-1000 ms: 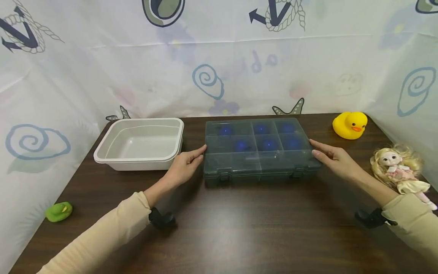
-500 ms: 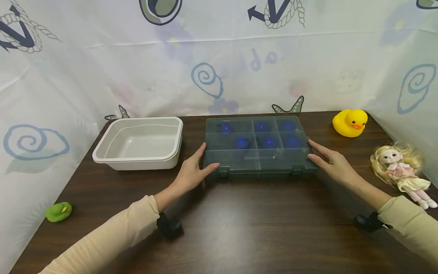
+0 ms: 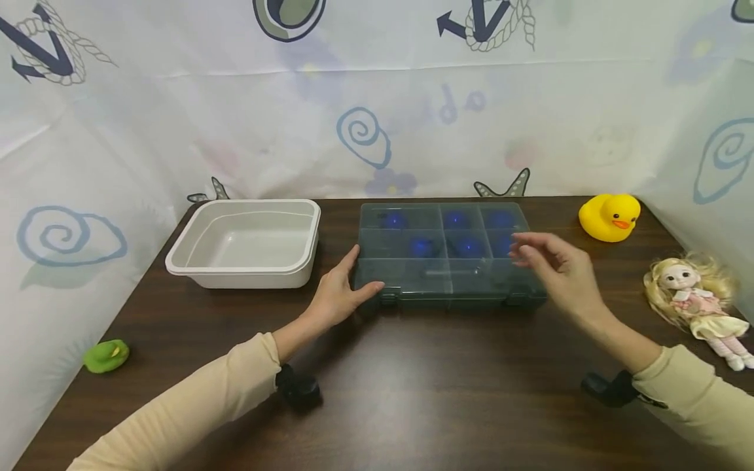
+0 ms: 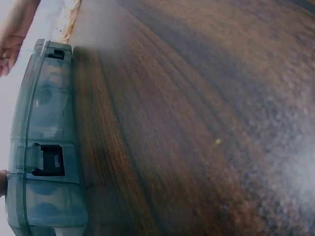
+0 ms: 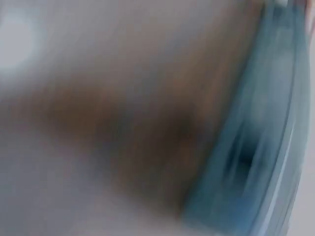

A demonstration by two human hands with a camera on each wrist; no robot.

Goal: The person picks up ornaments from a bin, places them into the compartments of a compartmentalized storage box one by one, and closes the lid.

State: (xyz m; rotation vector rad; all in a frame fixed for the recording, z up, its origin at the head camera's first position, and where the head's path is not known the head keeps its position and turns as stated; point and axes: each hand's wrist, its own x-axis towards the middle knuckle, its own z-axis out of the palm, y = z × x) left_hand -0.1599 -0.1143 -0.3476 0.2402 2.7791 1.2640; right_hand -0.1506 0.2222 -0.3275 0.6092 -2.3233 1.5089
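Observation:
A dark translucent compartment box point(image 3: 403, 275) lies on the table with its lid closed. Several blue round objects point(image 3: 468, 246) show through the lid, in the rear and middle compartments. My left hand point(image 3: 334, 296) rests on the box's left front corner, its index finger along the side and its thumb at the front edge, near a latch point(image 4: 48, 160). Above the right part of the lid, my right hand point(image 3: 562, 278) hovers with loosely bent fingers and nothing visible in them. In the left wrist view, the right hand point(image 4: 14, 33) appears beyond the box. The right wrist view is blurred.
A white plastic tub point(image 3: 253, 269) stands left of the box. A yellow rubber duck point(image 3: 607, 219) sits at the back right, with a blonde doll point(image 3: 698, 304) in front of it. At the left edge of the dark wooden table point(image 3: 412, 392) lies a small green duck point(image 3: 106, 356).
The box has shifted slightly toward the back. My left thumb has moved onto its front corner. My right hand has left the right side and come leftward over the lid.

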